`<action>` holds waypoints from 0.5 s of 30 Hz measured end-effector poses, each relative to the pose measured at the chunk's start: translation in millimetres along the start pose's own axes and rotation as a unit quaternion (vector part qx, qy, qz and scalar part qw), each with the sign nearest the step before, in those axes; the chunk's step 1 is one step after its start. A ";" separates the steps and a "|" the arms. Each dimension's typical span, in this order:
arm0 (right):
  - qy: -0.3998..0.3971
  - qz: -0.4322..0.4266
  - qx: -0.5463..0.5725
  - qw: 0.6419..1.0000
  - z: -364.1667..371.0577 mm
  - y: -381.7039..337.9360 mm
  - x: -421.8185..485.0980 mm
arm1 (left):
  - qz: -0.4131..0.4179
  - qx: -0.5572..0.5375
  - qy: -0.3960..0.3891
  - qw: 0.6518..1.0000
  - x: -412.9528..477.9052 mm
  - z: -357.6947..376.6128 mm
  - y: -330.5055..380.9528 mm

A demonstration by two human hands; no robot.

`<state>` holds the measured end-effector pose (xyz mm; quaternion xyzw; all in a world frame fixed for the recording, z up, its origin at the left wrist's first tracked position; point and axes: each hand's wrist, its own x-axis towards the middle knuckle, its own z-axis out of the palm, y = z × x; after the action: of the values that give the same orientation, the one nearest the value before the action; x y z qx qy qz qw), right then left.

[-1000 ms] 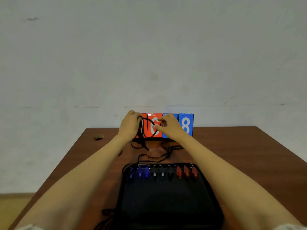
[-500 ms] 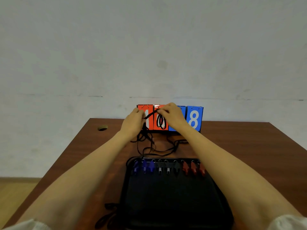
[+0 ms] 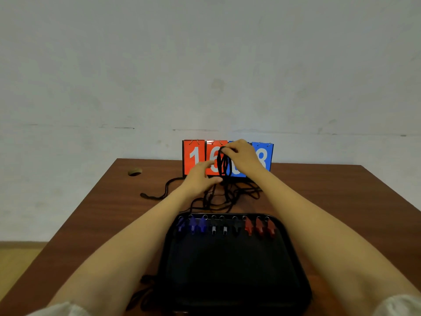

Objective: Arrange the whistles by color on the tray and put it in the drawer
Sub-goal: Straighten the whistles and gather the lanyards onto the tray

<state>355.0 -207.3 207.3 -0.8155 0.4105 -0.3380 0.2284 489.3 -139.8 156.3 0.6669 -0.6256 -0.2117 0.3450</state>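
Whistles [image 3: 225, 229] grouped blue, black, red on black tray [image 3: 227, 274]; right hand [image 3: 243, 156] pinches coiled black cords [image 3: 224, 166], left hand [image 3: 198, 179] spread; drawer stowage pending.

right hand [image 3: 245, 157]: pinches looped black lanyards [image 3: 224, 165]
left hand [image 3: 200, 177]: fingers straight, beside them
tray [image 3: 232, 281]: 9 whistles [image 3: 225, 228], blue, black, red

Both arms reach forward — right hand [image 3: 242, 156] raised, fingers [image 3: 229, 149] pinching cords [image 3: 224, 165], left hand [image 3: 201, 177] lower, apparently open-fingered.
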 end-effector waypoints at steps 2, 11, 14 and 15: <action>0.005 -0.009 0.000 1.000 -4.8 -4.3 -3.0 | -0.010 -0.020 -0.020 1.000 3.1 10.7 3.6; 0.121 0.004 0.026 0.992 -34.4 7.1 -0.2 | -0.113 0.076 0.091 0.987 3.5 5.9 -21.9; 0.134 0.041 0.022 0.990 -30.3 21.9 2.3 | -0.153 0.125 0.111 0.974 2.3 -6.2 -32.5; 0.135 0.056 0.027 0.989 -27.6 25.6 2.9 | -0.163 0.140 0.114 0.970 1.5 -9.0 -34.9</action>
<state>322.6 -226.7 210.2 -0.7316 0.4735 -0.4428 0.2110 519.9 -140.3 137.2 0.8211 -0.4887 -0.0977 0.2783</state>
